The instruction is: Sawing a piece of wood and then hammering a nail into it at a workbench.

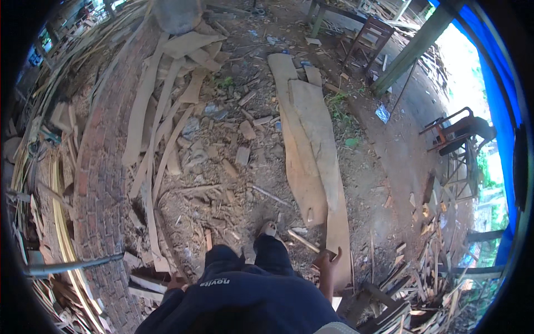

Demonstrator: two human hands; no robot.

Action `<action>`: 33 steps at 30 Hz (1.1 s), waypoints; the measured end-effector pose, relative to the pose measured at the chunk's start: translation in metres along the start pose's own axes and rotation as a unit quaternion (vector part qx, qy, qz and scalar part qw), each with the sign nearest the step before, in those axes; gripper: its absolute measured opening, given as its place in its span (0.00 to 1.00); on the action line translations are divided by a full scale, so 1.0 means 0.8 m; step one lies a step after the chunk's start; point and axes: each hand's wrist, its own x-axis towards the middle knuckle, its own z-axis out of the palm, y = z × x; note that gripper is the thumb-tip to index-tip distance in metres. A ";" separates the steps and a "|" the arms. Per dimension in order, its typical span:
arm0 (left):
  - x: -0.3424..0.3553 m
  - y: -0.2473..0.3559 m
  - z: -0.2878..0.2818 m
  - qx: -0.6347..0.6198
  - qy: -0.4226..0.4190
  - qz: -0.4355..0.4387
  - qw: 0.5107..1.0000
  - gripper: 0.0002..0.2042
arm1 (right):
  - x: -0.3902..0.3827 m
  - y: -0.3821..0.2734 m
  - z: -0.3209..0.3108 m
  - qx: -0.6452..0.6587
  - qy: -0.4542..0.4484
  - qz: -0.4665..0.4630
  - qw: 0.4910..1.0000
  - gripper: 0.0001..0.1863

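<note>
Sheet (320,147), long, tan, on dirt floor (364,189); looks thin, light, bendy, probably tears at edges. Best hold: long edge, both ends supported. Right hand (326,261) at near end, fingers partly curled, grip unclear. Left hand (177,281) near narrow strip (154,236); can't tell if closed.

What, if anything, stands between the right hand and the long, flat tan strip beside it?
Nothing visible: the right hand is at the edge of the long, flat tan strip, though contact is unclear. The thin, pale wooden stick lies left of the hand, not between them.
</note>
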 end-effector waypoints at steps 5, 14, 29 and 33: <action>0.116 0.127 0.070 -0.102 -0.159 -0.126 0.974 0.30 | 0.193 -0.074 0.039 -0.024 -0.138 0.018 0.990 0.20; 0.370 0.394 0.154 -0.013 -0.102 -0.152 0.983 0.28 | 0.474 -0.182 0.140 -0.379 -0.136 0.035 0.915 0.25; 0.877 1.067 0.168 0.048 -0.178 -0.074 0.980 0.23 | 0.707 -0.475 0.314 -0.112 -0.177 0.264 0.942 0.10; 0.960 1.222 0.186 0.349 -0.185 -0.042 0.918 0.27 | 0.817 -0.540 0.383 -0.232 -0.183 0.159 0.942 0.06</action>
